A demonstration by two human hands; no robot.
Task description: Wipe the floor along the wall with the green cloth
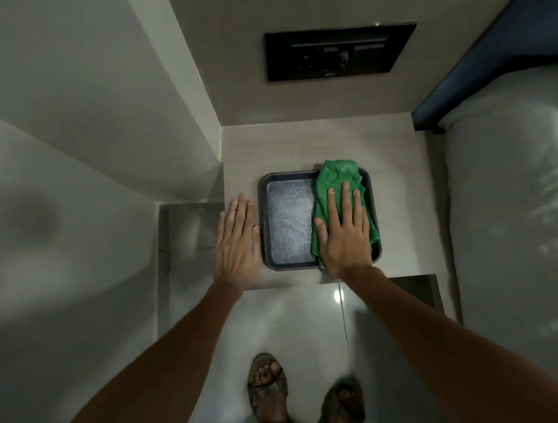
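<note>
Sandalled feet stand nearest, on the glossy floor in a narrow gap between a pale wall on the left and a bed on the right. Beyond them both bare forearms reach out to a small counter. Left hand lies flat with fingers straight and together, holding nothing, on the counter just beside the left rim of a dark tray. Right hand is spread flat, palm down, pressing on the green cloth, not pinching it. That cloth lies bunched in the right half of the tray, its long axis running near to far, its far end spilling over the far rim. So the cloth is directly under the right hand, while the floor it must wipe lies lower and nearer; it looks not yet started. Farthest, a black switch panel sits in the far wall
</note>
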